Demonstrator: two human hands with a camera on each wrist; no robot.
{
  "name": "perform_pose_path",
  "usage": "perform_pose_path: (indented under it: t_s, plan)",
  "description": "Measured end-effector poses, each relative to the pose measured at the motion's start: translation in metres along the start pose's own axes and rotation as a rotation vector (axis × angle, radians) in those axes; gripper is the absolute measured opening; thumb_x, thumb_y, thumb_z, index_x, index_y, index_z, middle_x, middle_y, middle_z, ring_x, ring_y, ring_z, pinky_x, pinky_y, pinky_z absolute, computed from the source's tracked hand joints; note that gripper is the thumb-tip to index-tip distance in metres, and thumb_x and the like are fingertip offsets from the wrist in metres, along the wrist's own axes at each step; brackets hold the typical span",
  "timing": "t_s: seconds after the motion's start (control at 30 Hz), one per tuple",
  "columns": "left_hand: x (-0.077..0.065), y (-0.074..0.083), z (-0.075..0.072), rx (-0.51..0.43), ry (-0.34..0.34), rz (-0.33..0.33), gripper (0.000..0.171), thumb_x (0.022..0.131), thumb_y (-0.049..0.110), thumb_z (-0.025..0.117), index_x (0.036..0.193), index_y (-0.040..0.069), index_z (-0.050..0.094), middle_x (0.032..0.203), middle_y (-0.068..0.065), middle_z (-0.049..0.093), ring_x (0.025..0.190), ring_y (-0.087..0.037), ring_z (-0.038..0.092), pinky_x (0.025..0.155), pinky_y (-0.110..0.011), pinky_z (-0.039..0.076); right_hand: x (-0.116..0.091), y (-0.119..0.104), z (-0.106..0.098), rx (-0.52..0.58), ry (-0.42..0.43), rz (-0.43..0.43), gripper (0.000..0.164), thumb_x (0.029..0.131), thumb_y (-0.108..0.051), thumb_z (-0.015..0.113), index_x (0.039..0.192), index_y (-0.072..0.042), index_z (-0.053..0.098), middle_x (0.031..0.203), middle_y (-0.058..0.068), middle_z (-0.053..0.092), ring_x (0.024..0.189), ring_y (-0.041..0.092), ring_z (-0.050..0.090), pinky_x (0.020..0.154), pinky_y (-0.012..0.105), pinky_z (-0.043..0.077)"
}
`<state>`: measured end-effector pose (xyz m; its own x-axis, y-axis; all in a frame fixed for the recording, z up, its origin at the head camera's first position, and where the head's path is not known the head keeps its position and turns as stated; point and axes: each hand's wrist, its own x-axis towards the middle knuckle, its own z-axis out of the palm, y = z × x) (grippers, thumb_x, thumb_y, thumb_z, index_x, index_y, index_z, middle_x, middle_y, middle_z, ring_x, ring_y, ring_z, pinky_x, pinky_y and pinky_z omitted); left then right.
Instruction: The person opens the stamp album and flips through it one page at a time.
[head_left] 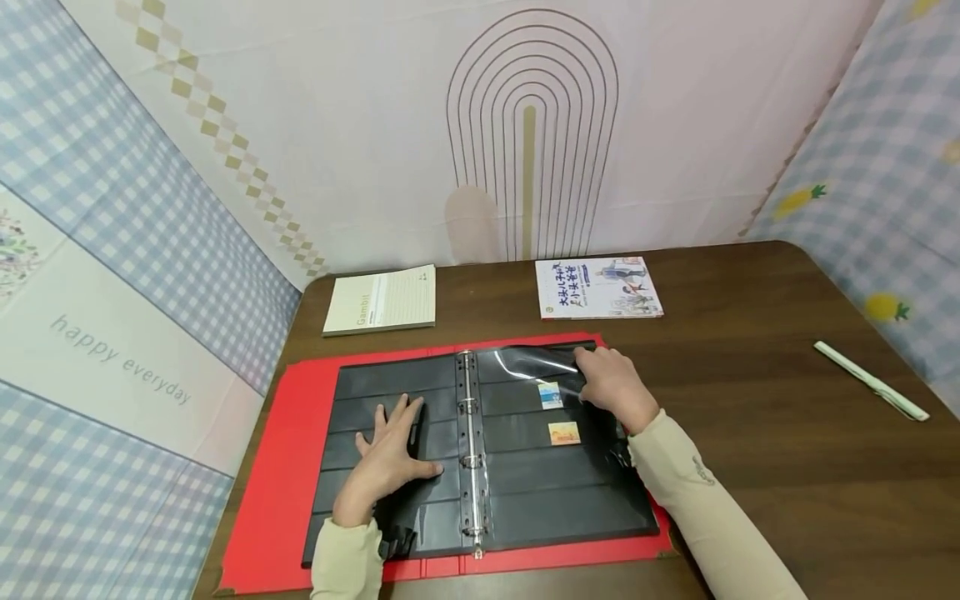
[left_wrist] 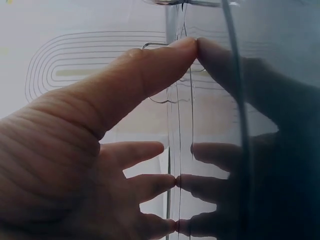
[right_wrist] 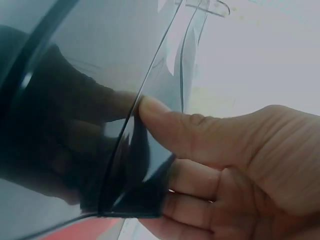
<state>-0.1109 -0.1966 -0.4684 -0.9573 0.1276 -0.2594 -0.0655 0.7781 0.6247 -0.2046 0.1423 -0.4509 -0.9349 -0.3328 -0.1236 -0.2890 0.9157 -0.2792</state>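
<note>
A red ring binder (head_left: 262, 475) lies spread on the table with black pocket pages on both sides of its metal rings (head_left: 470, 460). Fingers spread, my left hand (head_left: 390, 462) rests on the left page (head_left: 352, 442); the left wrist view has its fingertips touching the glossy sheet. My right hand (head_left: 617, 387) pinches the upper right corner of the right page (head_left: 555, 508), thumb on top and fingers beneath, as the right wrist view shows. That corner is bent up a little. A blue stamp (head_left: 550, 395) and an orange stamp (head_left: 564, 433) sit in the right page's pockets.
Behind the binder lie a cream notebook (head_left: 382, 300) at the left and a white picture-covered book (head_left: 598, 287) at the right. A pale green pen (head_left: 872, 381) lies on the right part of the brown table (head_left: 750, 333). Patterned cloth hangs around the back and sides.
</note>
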Motion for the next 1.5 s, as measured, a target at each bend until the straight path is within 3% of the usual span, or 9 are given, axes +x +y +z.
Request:
perform_pose_path:
  t_s: [0.17,0.3,0.6,0.73,0.83,1.0,1.3,1.4,1.5]
  plan:
    - [0.001,0.001,0.001,0.010,-0.011,-0.003,0.096,0.075,0.016,0.091,0.156,0.008,0.039,0.167,-0.019,0.014,0.150,-0.050,-0.009,0.104,-0.080,-0.009,-0.004,-0.006,0.001,-0.020,0.078,0.004,0.023,0.077,0.002,0.078,0.098,0.003,0.068,0.077,0.015,0.063,0.069,0.034,0.060,0.057,0.047,0.051]
    - [0.000,0.001,0.001,0.006,-0.009,-0.003,0.095,0.075,0.016,0.091,0.154,0.007,0.041,0.166,-0.020,0.015,0.150,-0.050,-0.008,0.104,-0.080,-0.008,-0.004,-0.010,-0.003,-0.004,0.118,0.037,0.017,0.079,0.005,0.071,0.096,0.003,0.070,0.076,0.016,0.063,0.065,0.031,0.058,0.053,0.044,0.047]
    - [0.000,0.002,-0.002,0.000,-0.011,-0.012,0.095,0.075,0.017,0.091,0.155,0.008,0.040,0.167,-0.019,0.014,0.150,-0.049,-0.010,0.104,-0.080,-0.009,-0.011,-0.010,-0.012,0.182,0.110,0.127,0.050,0.078,0.001,0.079,0.126,0.004,0.064,0.107,0.028,0.068,0.080,0.040,0.065,0.066,0.053,0.053]
    - [0.000,0.001,-0.001,0.004,-0.007,-0.007,0.095,0.075,0.017,0.091,0.155,0.008,0.040,0.167,-0.020,0.014,0.150,-0.050,-0.009,0.104,-0.080,-0.009,-0.013,-0.006,-0.016,0.227,0.093,0.130,0.064,0.077,-0.002,0.083,0.136,0.001,0.058,0.121,0.029,0.065,0.098,0.048,0.064,0.075,0.058,0.052]
    - [0.000,0.001,0.000,0.008,-0.004,-0.004,0.094,0.076,0.017,0.090,0.155,0.007,0.040,0.167,-0.019,0.014,0.150,-0.049,-0.009,0.105,-0.080,-0.009,-0.014,-0.003,-0.017,0.275,0.071,0.118,0.077,0.078,-0.003,0.084,0.146,0.000,0.049,0.139,0.030,0.054,0.120,0.052,0.053,0.090,0.063,0.047]
    - [0.000,0.000,0.000,0.005,0.000,0.007,0.094,0.076,0.017,0.090,0.155,0.006,0.040,0.167,-0.020,0.013,0.150,-0.049,-0.010,0.104,-0.080,-0.010,-0.020,0.007,-0.015,0.358,0.050,0.044,0.092,0.080,0.003,0.081,0.157,0.001,0.031,0.159,0.030,0.027,0.139,0.054,0.033,0.106,0.066,0.034]
    - [0.002,-0.001,0.000,0.002,-0.001,0.007,0.093,0.077,0.016,0.090,0.155,0.007,0.040,0.167,-0.020,0.013,0.150,-0.049,-0.010,0.104,-0.079,-0.010,-0.034,0.017,-0.017,0.482,-0.022,-0.039,0.113,0.081,0.007,0.076,0.163,-0.006,0.000,0.164,0.031,-0.004,0.146,0.055,0.012,0.109,0.067,0.028]
    - [0.001,-0.001,0.000,0.002,0.000,0.007,0.093,0.077,0.017,0.090,0.155,0.006,0.040,0.167,-0.020,0.013,0.150,-0.049,-0.010,0.104,-0.079,-0.010,-0.040,0.015,-0.019,0.494,-0.048,-0.038,0.113,0.082,0.006,0.075,0.160,0.001,-0.007,0.163,0.033,-0.002,0.148,0.051,0.011,0.112,0.064,0.025]
    - [0.000,0.000,0.000,0.003,0.001,0.009,0.093,0.076,0.016,0.090,0.154,0.006,0.040,0.166,-0.021,0.014,0.149,-0.050,-0.010,0.104,-0.080,-0.009,-0.047,0.014,-0.021,0.482,-0.077,-0.031,0.108,0.084,0.004,0.072,0.156,0.010,-0.008,0.161,0.036,0.008,0.143,0.050,0.026,0.111,0.062,0.030]
